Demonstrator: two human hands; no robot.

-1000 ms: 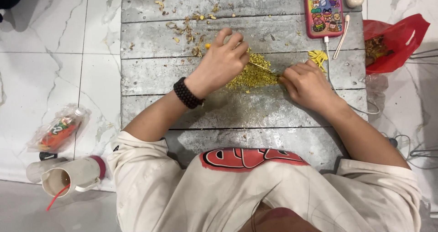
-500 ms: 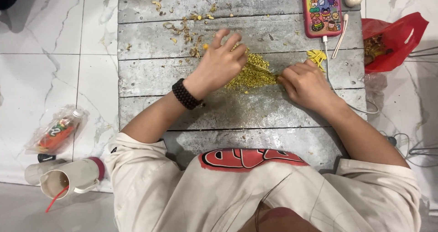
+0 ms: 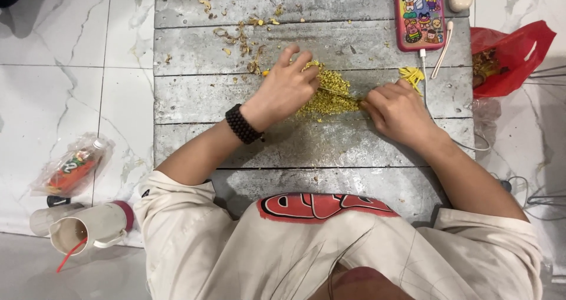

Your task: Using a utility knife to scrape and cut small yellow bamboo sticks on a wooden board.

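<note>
Head view: grey plank board (image 3: pixel 194 94); marble floor (image 3: pixel 65 70)

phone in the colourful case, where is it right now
In the head view the phone lies at the grey board's top right corner, beyond the right hand, with a red bag to its right.

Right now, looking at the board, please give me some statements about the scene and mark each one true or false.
1. The left hand rests on the yellow pile. True.
2. The phone lies at the board's near edge. False: it lies at the far right corner.
3. A black bracelet is on the left wrist. True.
4. The red bag lies left of the board. False: it lies to the right.
5. The cup stands upright. False: it lies on its side.
</note>
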